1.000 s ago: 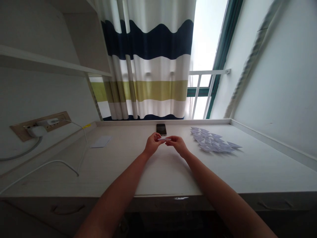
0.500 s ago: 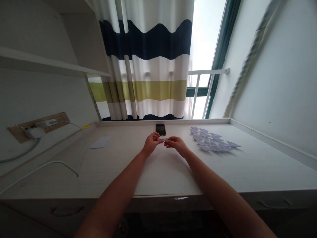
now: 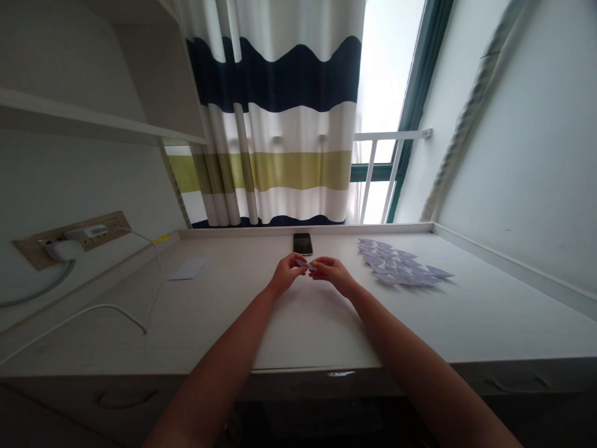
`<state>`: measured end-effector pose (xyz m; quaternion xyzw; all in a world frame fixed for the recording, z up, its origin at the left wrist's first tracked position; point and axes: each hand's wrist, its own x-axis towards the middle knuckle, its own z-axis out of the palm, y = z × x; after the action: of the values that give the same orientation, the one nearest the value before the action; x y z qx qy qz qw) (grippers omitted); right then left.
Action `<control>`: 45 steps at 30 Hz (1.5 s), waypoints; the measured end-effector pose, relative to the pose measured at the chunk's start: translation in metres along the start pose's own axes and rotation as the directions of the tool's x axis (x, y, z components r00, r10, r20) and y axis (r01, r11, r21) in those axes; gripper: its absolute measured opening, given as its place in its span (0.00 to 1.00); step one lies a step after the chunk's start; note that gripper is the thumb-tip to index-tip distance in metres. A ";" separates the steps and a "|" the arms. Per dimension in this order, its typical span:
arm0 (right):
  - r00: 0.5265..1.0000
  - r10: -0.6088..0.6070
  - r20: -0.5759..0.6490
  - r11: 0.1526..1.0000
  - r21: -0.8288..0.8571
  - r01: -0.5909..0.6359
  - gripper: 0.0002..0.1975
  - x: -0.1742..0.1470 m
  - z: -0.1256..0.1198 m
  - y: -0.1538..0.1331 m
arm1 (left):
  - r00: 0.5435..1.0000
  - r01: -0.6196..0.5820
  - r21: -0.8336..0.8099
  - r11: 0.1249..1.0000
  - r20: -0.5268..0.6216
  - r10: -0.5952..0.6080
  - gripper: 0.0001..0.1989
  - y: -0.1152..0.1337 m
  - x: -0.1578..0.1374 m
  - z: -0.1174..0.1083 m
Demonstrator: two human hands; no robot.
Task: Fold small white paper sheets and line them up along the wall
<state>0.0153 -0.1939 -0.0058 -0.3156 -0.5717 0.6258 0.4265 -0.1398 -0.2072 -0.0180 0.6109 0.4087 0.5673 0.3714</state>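
Observation:
A small folded piece of white paper [image 3: 305, 264] is held between my two hands over the middle of the desk. My left hand [image 3: 286, 272] pinches its left end, thumb towards me. At the other end, the fingers of my right hand [image 3: 330, 272] are closed on it. Fingers cover much of the paper, so its exact shape is hard to make out. Right of my hands lies a group of several folded white paper pieces [image 3: 396, 264], pointed and set in rows. Flat white paper sheets [image 3: 189, 268] rest on the left of the desk.
Just beyond my hands a dark phone [image 3: 303, 244] lies on the white desk [image 3: 308, 336]. White cables [image 3: 116, 305] run across the left side from a wall socket [image 3: 74, 238]. A raised rim [image 3: 242, 232] borders the back, before a striped curtain [image 3: 280, 124].
The fingers of my left hand have shifted slightly on the paper, which now looks more bent in the middle. The things on the desk have stayed in place.

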 end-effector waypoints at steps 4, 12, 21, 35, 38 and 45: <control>1.000 -0.006 0.030 1.000 0.024 0.005 0.13 -0.001 0.000 0.001 | 0.998 0.063 -0.122 0.990 0.015 -0.062 0.16 0.001 -0.001 0.002; 0.999 -0.019 -0.031 0.997 -0.071 0.016 0.10 -0.002 0.000 0.000 | 0.988 0.149 -0.241 0.959 -0.003 -0.154 0.14 0.002 -0.001 0.003; 1.000 -0.021 0.007 0.992 -0.122 0.022 0.13 -0.001 0.000 -0.001 | 0.987 0.160 -0.189 0.969 0.017 -0.160 0.13 0.005 -0.002 0.004; 0.998 -0.064 -0.021 0.985 -0.162 0.059 0.15 -0.002 0.001 -0.001 | 0.986 0.156 -0.175 0.972 0.080 -0.144 0.15 0.001 -0.001 0.003; 0.997 -0.071 -0.017 0.985 -0.160 0.067 0.15 -0.001 0.000 0.001 | 0.984 0.167 -0.190 0.968 0.086 -0.153 0.15 0.001 -0.001 0.003; 0.998 -0.056 0.007 0.993 -0.107 0.056 0.15 -0.002 0.002 -0.001 | 0.974 0.213 -0.292 0.932 0.134 -0.181 0.15 0.002 -0.001 0.003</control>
<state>0.0147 -0.1963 -0.0050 -0.3204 -0.6140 0.5828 0.4251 -0.1368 -0.2090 -0.0173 0.5311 0.3558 0.5503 0.5371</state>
